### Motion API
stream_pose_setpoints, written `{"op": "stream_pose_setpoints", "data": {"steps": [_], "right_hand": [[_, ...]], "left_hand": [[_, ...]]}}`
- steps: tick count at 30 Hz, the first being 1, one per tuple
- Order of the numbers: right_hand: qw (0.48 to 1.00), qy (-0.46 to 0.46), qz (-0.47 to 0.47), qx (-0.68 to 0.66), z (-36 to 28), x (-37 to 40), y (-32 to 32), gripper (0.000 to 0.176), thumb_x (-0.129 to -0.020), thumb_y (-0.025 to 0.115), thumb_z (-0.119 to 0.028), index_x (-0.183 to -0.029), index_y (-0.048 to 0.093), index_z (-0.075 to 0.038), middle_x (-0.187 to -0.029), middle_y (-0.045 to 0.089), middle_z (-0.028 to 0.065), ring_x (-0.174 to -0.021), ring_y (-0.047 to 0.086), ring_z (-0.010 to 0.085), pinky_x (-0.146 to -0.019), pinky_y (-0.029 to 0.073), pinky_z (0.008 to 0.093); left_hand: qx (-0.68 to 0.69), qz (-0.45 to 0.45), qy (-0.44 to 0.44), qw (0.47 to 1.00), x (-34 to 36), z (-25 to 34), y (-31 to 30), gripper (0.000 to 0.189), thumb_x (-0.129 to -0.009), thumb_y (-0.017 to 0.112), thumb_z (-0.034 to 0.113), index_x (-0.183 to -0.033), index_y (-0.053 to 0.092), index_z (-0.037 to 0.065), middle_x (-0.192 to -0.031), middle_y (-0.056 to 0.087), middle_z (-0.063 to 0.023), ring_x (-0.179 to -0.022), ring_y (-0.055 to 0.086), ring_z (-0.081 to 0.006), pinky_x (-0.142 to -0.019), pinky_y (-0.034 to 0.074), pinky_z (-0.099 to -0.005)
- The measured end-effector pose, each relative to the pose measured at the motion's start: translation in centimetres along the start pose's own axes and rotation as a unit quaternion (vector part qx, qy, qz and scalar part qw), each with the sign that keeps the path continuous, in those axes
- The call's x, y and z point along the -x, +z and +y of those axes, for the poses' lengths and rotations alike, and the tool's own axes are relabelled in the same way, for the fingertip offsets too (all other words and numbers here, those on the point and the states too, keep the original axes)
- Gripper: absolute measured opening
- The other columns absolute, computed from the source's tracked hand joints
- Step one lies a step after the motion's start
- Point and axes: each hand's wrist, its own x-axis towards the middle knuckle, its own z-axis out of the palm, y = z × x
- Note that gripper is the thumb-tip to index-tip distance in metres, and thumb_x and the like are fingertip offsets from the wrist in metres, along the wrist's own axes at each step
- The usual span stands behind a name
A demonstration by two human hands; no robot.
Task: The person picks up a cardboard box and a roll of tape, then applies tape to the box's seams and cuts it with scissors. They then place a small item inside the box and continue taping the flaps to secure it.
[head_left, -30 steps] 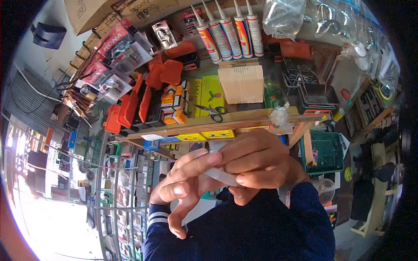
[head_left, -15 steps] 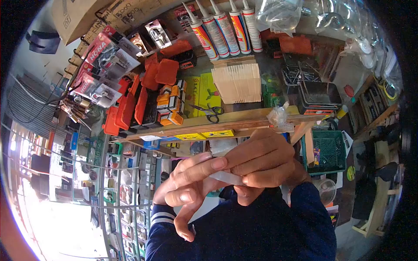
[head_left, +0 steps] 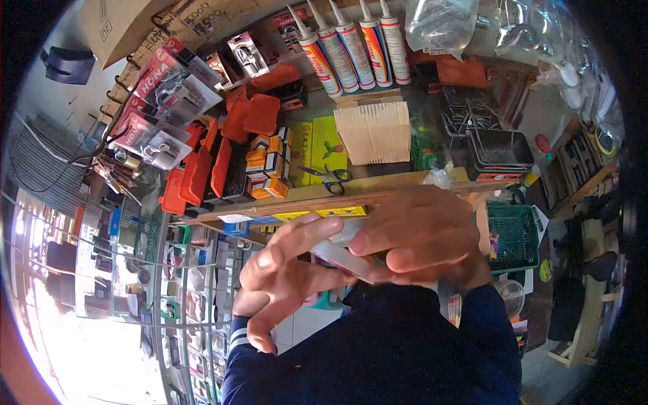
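Observation:
A narrow white strip (head_left: 341, 260), perhaps plastic, runs slantwise between my two hands in front of my chest. My right hand (head_left: 432, 233) pinches its near right end between thumb and fingers and is a little blurred. Around the strip's left end, my left hand (head_left: 287, 270) has its fingers spread apart, with one digit passing just under the strip. Beyond my hands, the shelf edge (head_left: 378, 191) carries black-handled scissors (head_left: 329, 178) and a piece of cardboard (head_left: 372, 133) propped upright.
Several sealant tubes (head_left: 351, 54) stand at the back. Orange-lidded boxes (head_left: 196, 175) and small orange-white boxes (head_left: 270, 162) sit on the left, below hanging padlock packs (head_left: 162, 88). Black trays (head_left: 499, 152) of metal pieces and a green basket (head_left: 513, 236) are at right.
My left hand's fingers have spread away from the strip, which now shows more of its length and slants more. My right hand has shifted slightly right. The view has moved a little.

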Motion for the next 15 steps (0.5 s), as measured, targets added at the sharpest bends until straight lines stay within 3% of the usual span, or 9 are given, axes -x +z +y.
{"op": "stream_pose_setpoints", "data": {"steps": [5, 8, 10, 12, 14, 15], "right_hand": [[0.996, 0.051, -0.06, 0.04, -0.9, -0.3, -1.7, 0.015, -0.081, 0.075, 0.002, -0.094, 0.07, -0.003, -0.09, 0.074, 0.0137, -0.078, 0.073, 0.0272, -0.075, 0.061, 0.0427], [0.998, 0.03, -0.044, 0.046, -0.9, -0.1, -1.5, 0.007, -0.082, 0.074, 0.0, -0.084, 0.069, -0.004, -0.09, 0.074, 0.014, -0.08, 0.073, 0.0275, -0.076, 0.061, 0.0421], [0.996, 0.022, -0.035, 0.079, -1.2, 0.1, -1.3, 0.018, -0.084, 0.074, -0.001, -0.074, 0.059, -0.006, -0.091, 0.074, 0.0131, -0.082, 0.073, 0.027, -0.072, 0.06, 0.0418], [0.992, 0.007, -0.043, 0.116, -0.5, 0.9, -1.2, 0.022, -0.085, 0.072, -0.001, -0.079, 0.052, -0.006, -0.091, 0.073, 0.0143, -0.082, 0.071, 0.0269, -0.073, 0.059, 0.0415], [0.987, -0.007, -0.05, 0.151, 0.2, 1.8, -0.8, 0.026, -0.086, 0.071, 0.0, -0.084, 0.046, -0.007, -0.091, 0.072, 0.0154, -0.081, 0.07, 0.0268, -0.073, 0.059, 0.0412], [0.989, 0.019, -0.015, 0.148, 0.5, 2.0, -0.3, 0.03, -0.087, 0.068, 0.004, -0.091, 0.04, -0.007, -0.089, 0.07, 0.0164, -0.08, 0.069, 0.0262, -0.073, 0.058, 0.04]], "left_hand": [[-0.004, -0.008, -0.026, 1.0, -0.3, -0.5, 0.3, 0.105, -0.07, 0.08, 0.049, -0.152, 0.021, 0.019, -0.142, 0.039, -0.0295, -0.127, 0.049, -0.0485, -0.1, 0.048, -0.0546], [-0.018, -0.02, -0.044, 0.999, -0.5, -0.7, 0.4, 0.11, -0.068, 0.084, 0.044, -0.153, 0.019, 0.02, -0.146, 0.035, -0.0266, -0.129, 0.047, -0.0477, -0.099, 0.049, -0.0547], [-0.031, -0.028, -0.055, 0.998, -0.5, -0.6, 0.5, 0.114, -0.066, 0.087, 0.042, -0.154, 0.017, 0.022, -0.149, 0.033, -0.0247, -0.131, 0.046, -0.0472, -0.098, 0.05, -0.0547], [-0.051, -0.038, -0.071, 0.995, -0.5, -0.2, 0.3, 0.118, -0.065, 0.09, 0.039, -0.155, 0.016, 0.023, -0.152, 0.031, -0.0227, -0.132, 0.045, -0.0466, -0.098, 0.051, -0.0548], [-0.137, -0.095, -0.106, 0.98, -0.6, 0.6, -0.5, 0.122, -0.063, 0.093, 0.036, -0.155, 0.014, 0.024, -0.155, 0.029, -0.0208, -0.134, 0.044, -0.0461, -0.097, 0.052, -0.0548], [-0.27, -0.169, -0.14, 0.937, -1.1, 1.3, -1.4, 0.132, -0.057, 0.096, 0.019, -0.154, 0.007, 0.02, -0.151, 0.033, -0.0238, -0.129, 0.049, -0.0444, -0.097, 0.053, -0.0495]]}}
